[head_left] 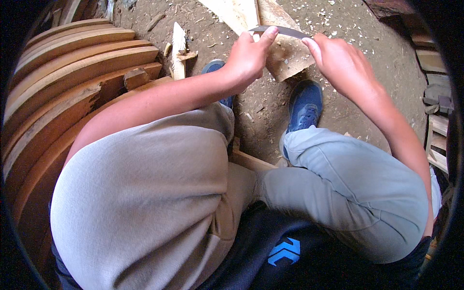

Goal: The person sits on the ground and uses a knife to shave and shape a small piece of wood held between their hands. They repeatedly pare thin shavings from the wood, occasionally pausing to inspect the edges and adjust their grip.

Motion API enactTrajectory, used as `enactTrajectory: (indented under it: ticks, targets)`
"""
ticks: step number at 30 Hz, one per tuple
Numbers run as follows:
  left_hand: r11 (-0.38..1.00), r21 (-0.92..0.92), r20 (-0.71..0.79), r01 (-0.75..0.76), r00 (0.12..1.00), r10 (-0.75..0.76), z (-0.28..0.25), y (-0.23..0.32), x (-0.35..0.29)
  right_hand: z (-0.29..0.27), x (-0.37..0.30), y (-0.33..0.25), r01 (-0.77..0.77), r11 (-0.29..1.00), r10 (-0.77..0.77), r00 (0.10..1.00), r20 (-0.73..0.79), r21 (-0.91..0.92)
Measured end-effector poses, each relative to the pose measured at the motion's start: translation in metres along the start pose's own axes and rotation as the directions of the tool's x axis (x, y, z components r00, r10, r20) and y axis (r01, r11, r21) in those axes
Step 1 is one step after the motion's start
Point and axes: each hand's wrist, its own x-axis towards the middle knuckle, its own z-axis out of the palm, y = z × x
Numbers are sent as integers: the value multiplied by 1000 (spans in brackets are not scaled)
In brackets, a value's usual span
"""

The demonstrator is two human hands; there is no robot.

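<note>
A dark, narrow curved blade (289,32) spans the gap between my two hands, above the dirt floor. My left hand (247,60) is closed at its left end, the thumb lying along the metal. At the other end my right hand (340,60) is closed with its thumb against the blade; whether a handle sits inside that fist is hidden. Below and behind the blade lies a flat wooden board (285,60), its near end between my shoes. A paler plank (237,14) meets it at the far side.
Long boards (82,58) are stacked at the left beside my leg. A split wood piece (179,48) lies near my left shoe (213,66); my right shoe (305,104) rests beside the board. Wood chips dot the dirt floor (357,111). More timber (437,140) lines the right edge.
</note>
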Motion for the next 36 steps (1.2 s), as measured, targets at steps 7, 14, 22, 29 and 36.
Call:
enactTrajectory:
  ticks: [7, 14, 22, 29, 36]
  targets:
    - [1000, 5, 0, -4, 1000, 4, 5, -5, 2, -8, 4, 7, -17, 995, 1, 985, 171, 96]
    - [978, 209, -123, 2, 992, 24, 2, -20, 16, -4, -1, -4, 12, 1000, -11, 999, 43, -24]
    - [986, 159, -213, -57, 973, 91, 8, -15, 17, 12, -5, -8, 42, 994, -55, 991, -124, -105]
    - [995, -97, -180, 30, 983, -47, 9, 7, 10, 10, 9, -9, 88, 985, -119, 968, -220, -147]
    - [969, -237, -79, 69, 993, -90, 4, 16, 4, -6, 15, -10, -26, 999, 23, 997, -77, -28]
